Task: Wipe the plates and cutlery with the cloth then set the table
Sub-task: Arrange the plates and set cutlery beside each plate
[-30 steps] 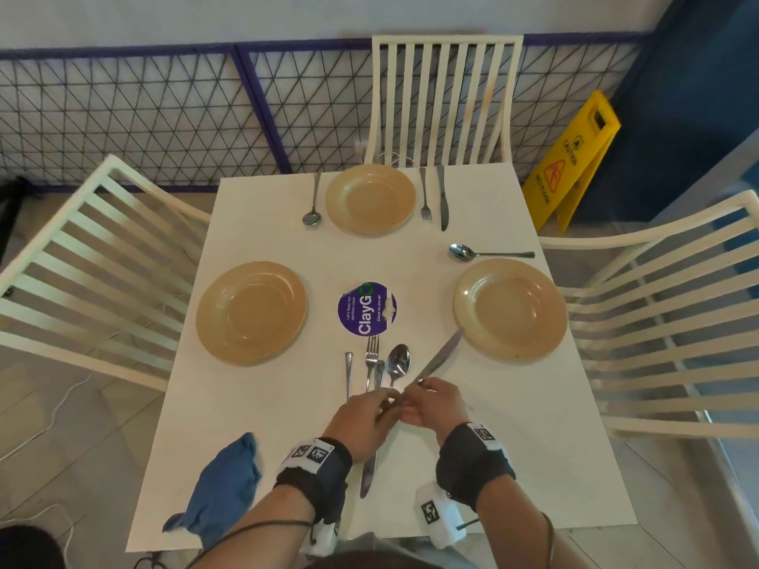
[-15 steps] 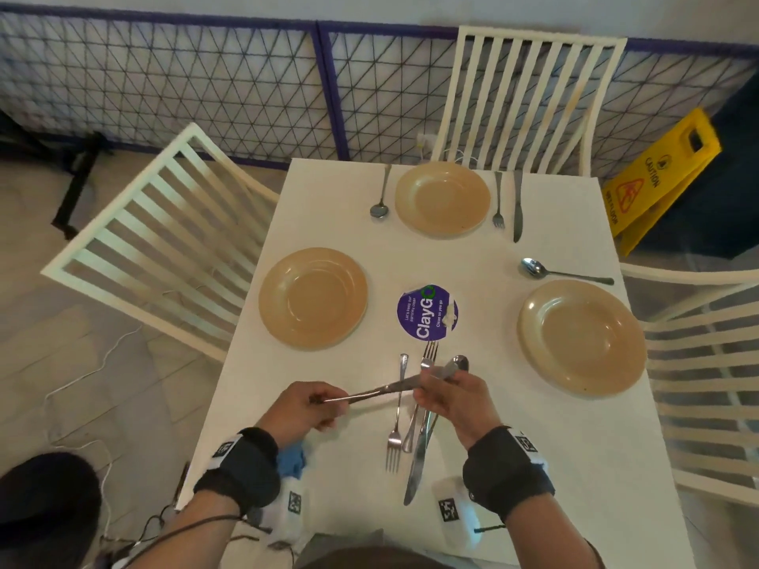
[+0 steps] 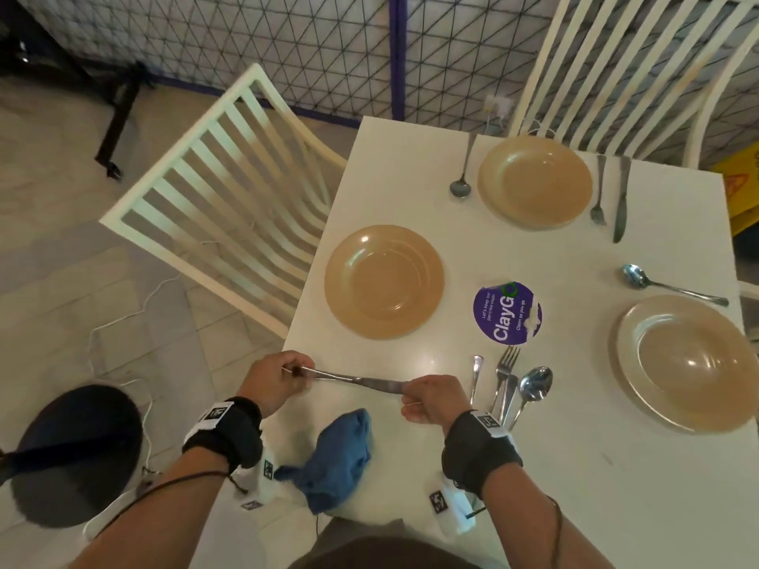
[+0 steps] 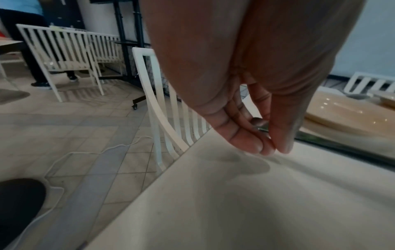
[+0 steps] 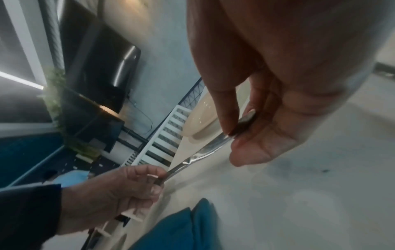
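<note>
A steel knife (image 3: 357, 380) hangs level just above the white table (image 3: 595, 466), held at both ends. My left hand (image 3: 283, 379) pinches one end (image 4: 259, 124) near the table's left edge. My right hand (image 3: 427, 398) pinches the other end (image 5: 243, 124). The blue cloth (image 3: 336, 457) lies crumpled on the table under the knife, by the near edge. A small pile of cutlery, a fork (image 3: 504, 371), a spoon (image 3: 534, 386) and a further handle, lies right of my right hand. Three tan plates (image 3: 384, 281) (image 3: 534, 180) (image 3: 690, 363) sit at the left, far and right places.
White slatted chairs (image 3: 221, 186) stand at the left and far sides. The far plate has a spoon (image 3: 462, 174) on its left and a fork and knife (image 3: 620, 199) on its right. A spoon (image 3: 657, 283) lies beyond the right plate. A purple round sticker (image 3: 507, 314) marks the centre.
Both hands carried the knife left, away from the cutlery pile toward the table's left edge, and turned it level. My left hand has taken one end. My head turned left.
</note>
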Demonstrator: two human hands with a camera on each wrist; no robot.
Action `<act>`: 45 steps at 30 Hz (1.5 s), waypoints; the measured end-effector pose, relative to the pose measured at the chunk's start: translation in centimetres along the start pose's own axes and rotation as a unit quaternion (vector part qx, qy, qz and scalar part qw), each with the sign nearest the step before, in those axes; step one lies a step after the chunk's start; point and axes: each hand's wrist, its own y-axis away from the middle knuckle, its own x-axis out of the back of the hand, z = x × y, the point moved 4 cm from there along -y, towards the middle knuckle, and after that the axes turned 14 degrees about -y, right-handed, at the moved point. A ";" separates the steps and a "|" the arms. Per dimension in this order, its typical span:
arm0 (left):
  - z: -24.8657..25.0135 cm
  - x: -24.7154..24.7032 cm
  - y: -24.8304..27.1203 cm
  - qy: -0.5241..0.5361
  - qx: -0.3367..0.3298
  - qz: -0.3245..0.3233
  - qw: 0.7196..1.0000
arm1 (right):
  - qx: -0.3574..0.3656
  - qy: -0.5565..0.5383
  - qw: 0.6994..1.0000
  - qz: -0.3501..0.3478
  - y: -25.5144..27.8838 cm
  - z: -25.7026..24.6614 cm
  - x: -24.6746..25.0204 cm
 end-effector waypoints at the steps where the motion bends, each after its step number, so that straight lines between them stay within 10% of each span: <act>1: -0.3 0.2 -0.2 -0.015 -0.004 0.008 1.000 | 0.003 0.027 1.000 0.009 -0.3 -0.1 -0.4; 20: -2.6 1.2 -1.8 -0.138 -0.089 0.082 0.983 | 0.101 0.357 0.918 0.137 -1.9 -1.2 -3.1; 38: 3.6 1.2 2.1 -0.155 -0.104 0.128 0.974 | 0.162 0.240 0.929 0.229 3.3 -0.7 8.8; 45: 10.5 -5.0 4.7 -0.152 -0.171 0.031 0.973 | 0.110 0.307 0.924 0.201 2.8 0.6 10.2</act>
